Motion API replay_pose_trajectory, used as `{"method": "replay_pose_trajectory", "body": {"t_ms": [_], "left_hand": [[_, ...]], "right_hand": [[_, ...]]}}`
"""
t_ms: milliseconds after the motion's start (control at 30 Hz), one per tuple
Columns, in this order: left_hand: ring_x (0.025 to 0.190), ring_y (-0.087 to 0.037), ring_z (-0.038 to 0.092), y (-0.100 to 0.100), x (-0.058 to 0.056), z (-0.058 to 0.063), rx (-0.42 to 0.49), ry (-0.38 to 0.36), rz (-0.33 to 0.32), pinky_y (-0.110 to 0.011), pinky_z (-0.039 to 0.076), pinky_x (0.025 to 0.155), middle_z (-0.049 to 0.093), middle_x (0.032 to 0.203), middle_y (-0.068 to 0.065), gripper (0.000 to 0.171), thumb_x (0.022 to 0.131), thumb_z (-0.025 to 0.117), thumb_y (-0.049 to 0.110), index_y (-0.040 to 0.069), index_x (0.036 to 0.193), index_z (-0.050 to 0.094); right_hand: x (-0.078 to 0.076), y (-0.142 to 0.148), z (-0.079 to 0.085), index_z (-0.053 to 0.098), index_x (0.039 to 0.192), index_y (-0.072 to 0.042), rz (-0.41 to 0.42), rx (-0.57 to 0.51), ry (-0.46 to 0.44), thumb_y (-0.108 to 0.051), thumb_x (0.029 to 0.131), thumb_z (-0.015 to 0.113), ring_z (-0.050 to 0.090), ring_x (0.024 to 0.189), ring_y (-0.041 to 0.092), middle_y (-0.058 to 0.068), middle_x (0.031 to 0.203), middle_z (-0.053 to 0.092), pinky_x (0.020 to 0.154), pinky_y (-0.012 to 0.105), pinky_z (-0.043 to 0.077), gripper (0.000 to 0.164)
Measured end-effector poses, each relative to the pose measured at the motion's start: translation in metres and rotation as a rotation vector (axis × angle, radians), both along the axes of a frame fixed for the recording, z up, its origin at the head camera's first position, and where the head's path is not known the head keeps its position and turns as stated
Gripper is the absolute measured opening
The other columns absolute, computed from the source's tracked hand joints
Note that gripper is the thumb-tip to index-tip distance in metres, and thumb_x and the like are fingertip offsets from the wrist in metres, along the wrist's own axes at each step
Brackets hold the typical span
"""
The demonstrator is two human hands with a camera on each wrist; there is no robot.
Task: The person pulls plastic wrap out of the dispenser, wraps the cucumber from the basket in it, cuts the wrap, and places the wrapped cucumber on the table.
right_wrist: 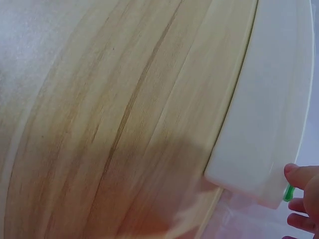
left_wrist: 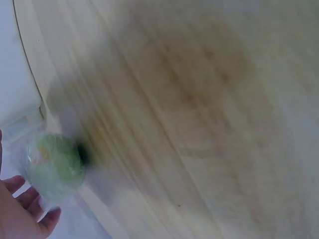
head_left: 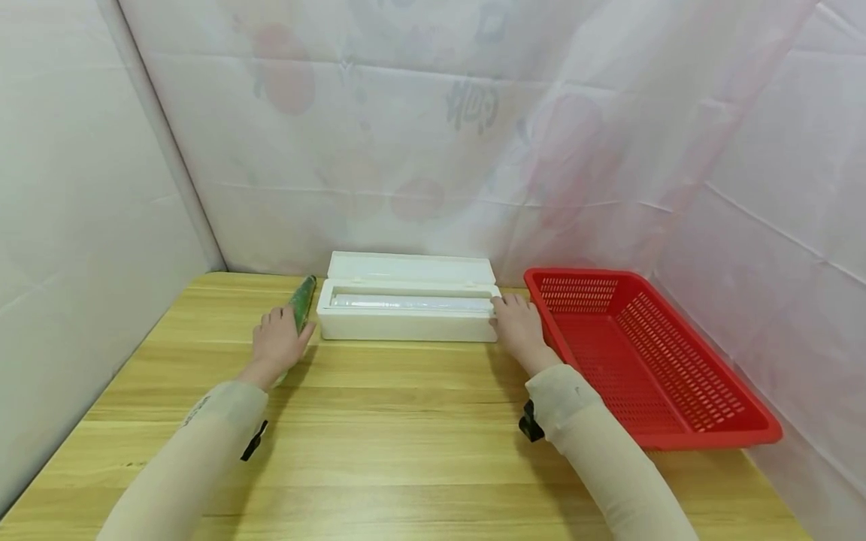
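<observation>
On the table stands a long white cling film box [head_left: 409, 326] with its lid [head_left: 410, 267] tipped back. A pale roll [head_left: 413, 303] lies inside it. My right hand [head_left: 519, 324] grips the box's right end, thumb at the front corner. In the right wrist view a small green tab [right_wrist: 288, 192] shows beside that thumb. Left of the box, my left hand [head_left: 279, 340] holds a long green vegetable [head_left: 304, 297] between thumb and fingers. Shiny clear film covers the vegetable [left_wrist: 56, 163] in the left wrist view. The hand hides its near part.
A red plastic basket [head_left: 659, 437] with perforated sides stands on the right, close beside my right hand. The wooden table [head_left: 379, 451] ends at a pale printed curtain [head_left: 406, 135] behind the box. More pale sheets [head_left: 74, 225] hang at both sides.
</observation>
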State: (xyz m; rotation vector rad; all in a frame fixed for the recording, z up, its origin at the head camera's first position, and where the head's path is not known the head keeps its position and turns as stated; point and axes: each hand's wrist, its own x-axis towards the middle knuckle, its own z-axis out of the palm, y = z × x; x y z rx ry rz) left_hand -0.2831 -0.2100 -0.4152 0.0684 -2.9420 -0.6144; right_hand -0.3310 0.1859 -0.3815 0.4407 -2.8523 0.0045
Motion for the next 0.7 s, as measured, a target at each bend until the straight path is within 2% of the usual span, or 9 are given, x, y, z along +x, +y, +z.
{"method": "replay_pose_trajectory", "body": {"t_ms": [100, 233, 367, 467, 567, 633, 700], "left_hand": [[0.118, -0.049, 0.038, 0.002, -0.004, 0.004, 0.030, 0.060, -0.005, -0.060, 0.034, 0.097, 0.041, 0.128, -0.036, 0.057, 0.099, 0.041, 0.033, -0.012, 0.133, 0.036], [0.117, -0.046, 0.043, 0.011, -0.014, 0.014, 0.067, 0.193, -0.032, -0.058, 0.036, 0.098, 0.046, 0.127, -0.031, 0.045, 0.097, 0.045, 0.022, -0.006, 0.132, 0.043], [0.111, -0.042, 0.051, 0.024, -0.027, 0.024, 0.031, 0.287, -0.108, -0.055, 0.043, 0.091, 0.054, 0.123, -0.025, 0.036, 0.094, 0.050, 0.013, -0.001, 0.127, 0.052], [0.111, -0.040, 0.051, 0.035, -0.036, 0.029, -0.021, 0.279, -0.191, -0.053, 0.044, 0.089, 0.055, 0.122, -0.022, 0.034, 0.093, 0.054, 0.013, 0.004, 0.126, 0.055], [0.116, -0.038, 0.048, 0.044, -0.042, 0.032, -0.065, 0.226, -0.266, -0.054, 0.041, 0.093, 0.053, 0.126, -0.019, 0.032, 0.093, 0.056, 0.016, 0.008, 0.124, 0.058], [0.118, -0.038, 0.047, 0.049, -0.044, 0.032, -0.068, 0.188, -0.293, -0.055, 0.039, 0.096, 0.053, 0.125, -0.018, 0.028, 0.094, 0.056, 0.016, 0.008, 0.120, 0.061], [0.117, -0.036, 0.048, 0.053, -0.045, 0.032, -0.076, 0.159, -0.294, -0.053, 0.039, 0.096, 0.055, 0.122, -0.016, 0.023, 0.094, 0.056, 0.016, 0.007, 0.113, 0.065]], "right_hand": [[-0.002, 0.000, 0.000, 0.057, 0.120, -0.003, 0.023, -0.018, 0.029, -0.016, 0.090, 0.062, 0.051, 0.104, 0.034, 0.018, 0.111, 0.058, 0.086, 0.048, 0.046, 0.034], [-0.002, -0.001, 0.002, 0.065, 0.108, -0.006, 0.088, -0.036, 0.108, -0.012, 0.087, 0.065, 0.053, 0.094, 0.031, 0.015, 0.099, 0.059, 0.076, 0.044, 0.048, 0.022], [-0.004, -0.002, 0.001, 0.070, 0.097, -0.007, 0.138, -0.046, 0.131, -0.010, 0.086, 0.065, 0.053, 0.086, 0.030, 0.013, 0.092, 0.061, 0.068, 0.042, 0.048, 0.012], [-0.009, -0.002, 0.000, 0.070, 0.096, -0.007, 0.128, -0.042, 0.081, -0.011, 0.089, 0.063, 0.054, 0.087, 0.030, 0.012, 0.091, 0.062, 0.069, 0.042, 0.049, 0.011], [-0.013, -0.004, 0.001, 0.070, 0.095, -0.008, 0.106, -0.028, 0.037, -0.012, 0.091, 0.060, 0.054, 0.089, 0.029, 0.011, 0.091, 0.063, 0.074, 0.043, 0.050, 0.012], [-0.015, -0.006, 0.002, 0.069, 0.094, -0.007, 0.103, -0.020, 0.014, -0.012, 0.091, 0.059, 0.055, 0.089, 0.029, 0.011, 0.090, 0.064, 0.076, 0.043, 0.050, 0.012], [-0.017, -0.008, 0.003, 0.069, 0.093, -0.007, 0.110, -0.013, -0.005, -0.011, 0.092, 0.057, 0.055, 0.088, 0.028, 0.010, 0.089, 0.064, 0.077, 0.043, 0.050, 0.013]]}}
